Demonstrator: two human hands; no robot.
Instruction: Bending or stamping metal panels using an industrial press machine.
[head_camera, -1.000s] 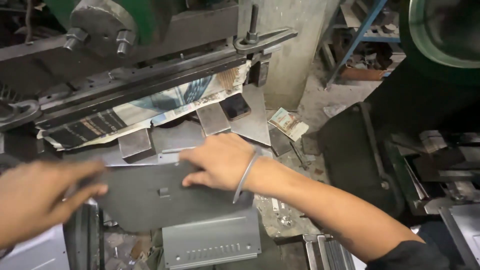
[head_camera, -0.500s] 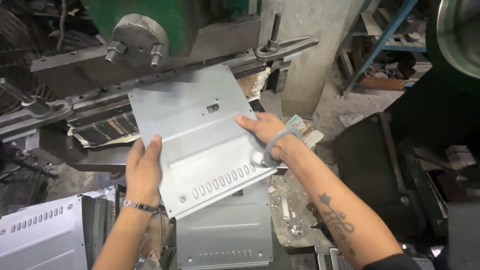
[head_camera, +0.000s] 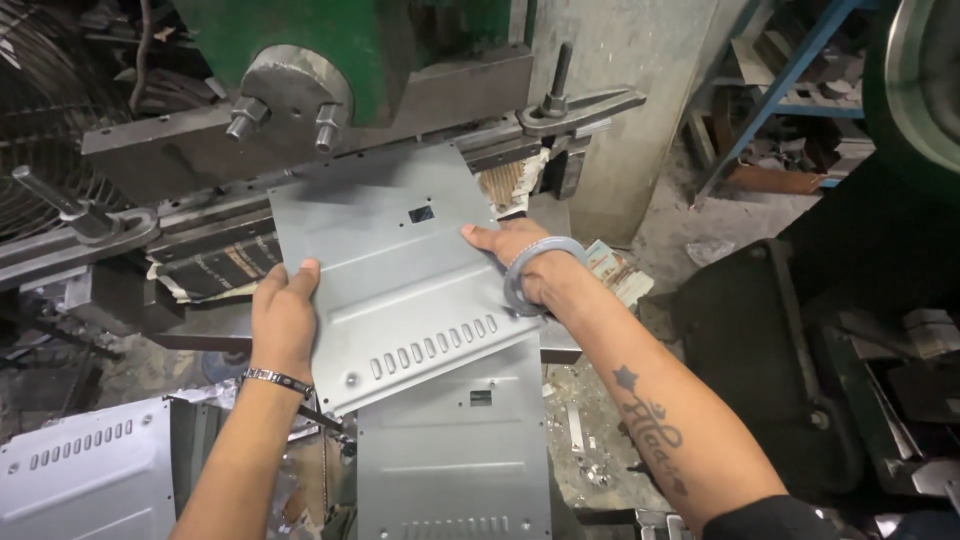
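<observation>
Since half a second ago the grey sheet-metal panel (head_camera: 400, 275) has barely shifted; it sits a little higher and nearer the press, and both hands have kept their places on it. It is a flat, dull-grey stamped sheet, tilted with its far edge toward the press bed (head_camera: 200, 260), with a small rectangular cut-out near the top, a pressed crease across the middle, and a row of short slanted slots along its near edge, plus a small round hole by the near left corner.

Closed on the panel's left edge is the left hand (head_camera: 284, 318), thumb on top, a metal bracelet at the wrist. Against the right edge lies the right hand (head_camera: 520, 258), fingers curled onto the sheet, a grey bangle round the wrist.

Below the near edge lies a second slotted panel (head_camera: 455, 450), and a third panel (head_camera: 85, 470) rests at the lower left. Behind stands the green press head (head_camera: 380, 40) with its clamp bolts.
</observation>
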